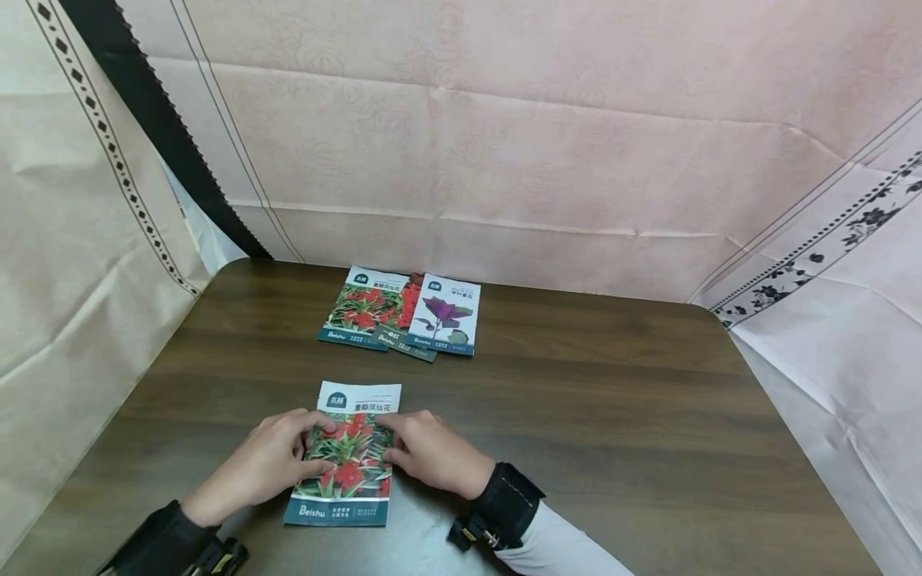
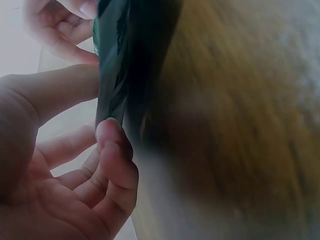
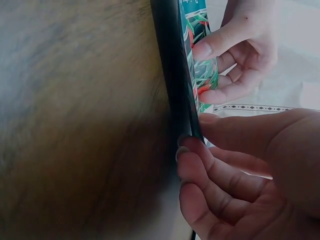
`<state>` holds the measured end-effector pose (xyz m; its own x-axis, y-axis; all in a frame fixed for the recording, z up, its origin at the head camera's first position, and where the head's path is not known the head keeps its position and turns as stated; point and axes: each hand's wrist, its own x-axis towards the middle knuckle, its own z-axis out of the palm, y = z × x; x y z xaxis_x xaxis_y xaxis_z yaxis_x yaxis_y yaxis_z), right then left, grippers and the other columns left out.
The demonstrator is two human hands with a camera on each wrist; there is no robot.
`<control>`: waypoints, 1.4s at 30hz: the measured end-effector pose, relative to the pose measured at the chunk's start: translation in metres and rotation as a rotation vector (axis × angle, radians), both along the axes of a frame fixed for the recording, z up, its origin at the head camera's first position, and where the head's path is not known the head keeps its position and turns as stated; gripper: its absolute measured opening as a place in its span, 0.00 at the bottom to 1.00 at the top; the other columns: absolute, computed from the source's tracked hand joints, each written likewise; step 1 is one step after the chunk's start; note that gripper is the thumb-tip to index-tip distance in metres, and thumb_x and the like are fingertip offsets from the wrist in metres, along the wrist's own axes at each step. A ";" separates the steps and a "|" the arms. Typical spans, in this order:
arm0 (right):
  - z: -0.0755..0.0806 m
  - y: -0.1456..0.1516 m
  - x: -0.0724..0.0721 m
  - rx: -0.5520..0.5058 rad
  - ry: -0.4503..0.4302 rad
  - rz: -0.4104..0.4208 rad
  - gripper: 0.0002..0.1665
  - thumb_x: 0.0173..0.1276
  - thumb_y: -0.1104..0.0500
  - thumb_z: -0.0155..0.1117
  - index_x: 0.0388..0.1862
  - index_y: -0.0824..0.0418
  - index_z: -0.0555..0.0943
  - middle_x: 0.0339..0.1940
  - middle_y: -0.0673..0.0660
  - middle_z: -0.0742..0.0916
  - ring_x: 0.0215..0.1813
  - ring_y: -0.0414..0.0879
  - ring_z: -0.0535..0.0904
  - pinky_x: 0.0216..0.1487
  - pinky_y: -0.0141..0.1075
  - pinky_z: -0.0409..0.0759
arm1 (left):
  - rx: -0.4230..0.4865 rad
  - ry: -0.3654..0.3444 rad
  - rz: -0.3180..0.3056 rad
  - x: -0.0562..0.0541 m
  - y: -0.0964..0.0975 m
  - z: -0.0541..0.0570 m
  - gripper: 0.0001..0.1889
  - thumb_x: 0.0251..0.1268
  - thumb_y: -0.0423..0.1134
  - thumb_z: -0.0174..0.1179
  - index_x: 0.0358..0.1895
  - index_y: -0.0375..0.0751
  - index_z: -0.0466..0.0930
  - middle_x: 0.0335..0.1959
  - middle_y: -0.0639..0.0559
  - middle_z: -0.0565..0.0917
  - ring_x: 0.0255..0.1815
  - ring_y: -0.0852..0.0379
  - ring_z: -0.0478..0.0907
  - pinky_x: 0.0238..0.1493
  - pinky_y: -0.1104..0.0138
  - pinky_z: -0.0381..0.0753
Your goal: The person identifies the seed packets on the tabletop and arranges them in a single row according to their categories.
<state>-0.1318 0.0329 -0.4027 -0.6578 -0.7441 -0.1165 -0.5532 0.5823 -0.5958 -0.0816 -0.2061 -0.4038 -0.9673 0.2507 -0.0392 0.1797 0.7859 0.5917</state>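
A seed packet [image 1: 349, 448] with red flowers, green leaves and a blue-green bottom band is held between both hands near the front of the table. My left hand [image 1: 270, 460] pinches its left edge, thumb and index finger lying over the printed face. On the opposite edge, my right hand [image 1: 439, 454] grips with thumb and fingers. In the left wrist view the packet [image 2: 112, 65] shows edge-on, with fingertips behind it. The right wrist view has the packet [image 3: 187, 75] between thumb and curled fingers, the left hand [image 3: 245, 50] beyond.
Farther back on the wooden table [image 1: 612, 416] lie several overlapping seed packets, including a red-flowered one [image 1: 360, 308] and a white one with a purple plant [image 1: 445, 316]. Pale cloth [image 1: 504, 160] hangs behind the table and at both sides.
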 end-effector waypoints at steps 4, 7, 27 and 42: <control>-0.001 -0.001 -0.001 0.002 0.006 0.005 0.29 0.68 0.58 0.63 0.67 0.60 0.71 0.23 0.43 0.81 0.23 0.30 0.72 0.27 0.23 0.71 | -0.005 -0.005 0.008 -0.001 -0.001 -0.001 0.21 0.47 0.44 0.75 0.47 0.48 0.82 0.26 0.57 0.72 0.22 0.66 0.64 0.24 0.72 0.63; -0.002 -0.001 -0.001 0.001 0.015 0.008 0.29 0.68 0.59 0.63 0.67 0.60 0.72 0.23 0.43 0.80 0.23 0.30 0.72 0.26 0.23 0.71 | -0.012 -0.016 0.015 -0.002 -0.001 -0.001 0.21 0.47 0.44 0.75 0.47 0.49 0.82 0.25 0.57 0.71 0.22 0.65 0.63 0.24 0.71 0.61; -0.004 -0.001 -0.003 0.010 -0.074 -0.017 0.27 0.72 0.53 0.59 0.68 0.57 0.71 0.16 0.43 0.76 0.16 0.33 0.69 0.20 0.27 0.65 | -0.012 -0.141 0.011 -0.009 -0.008 -0.004 0.21 0.50 0.51 0.72 0.49 0.56 0.80 0.17 0.58 0.65 0.16 0.64 0.58 0.21 0.71 0.55; -0.006 -0.001 -0.003 0.013 -0.083 -0.033 0.27 0.73 0.51 0.58 0.68 0.55 0.71 0.15 0.43 0.73 0.16 0.34 0.66 0.20 0.28 0.62 | -0.026 -0.167 0.030 -0.011 -0.005 0.000 0.20 0.50 0.48 0.73 0.48 0.53 0.80 0.14 0.59 0.66 0.14 0.63 0.59 0.19 0.71 0.56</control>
<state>-0.1348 0.0317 -0.4082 -0.6699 -0.7201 -0.1809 -0.4824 0.6073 -0.6312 -0.0926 -0.2109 -0.4041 -0.9538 0.2185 -0.2063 0.0566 0.8049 0.5907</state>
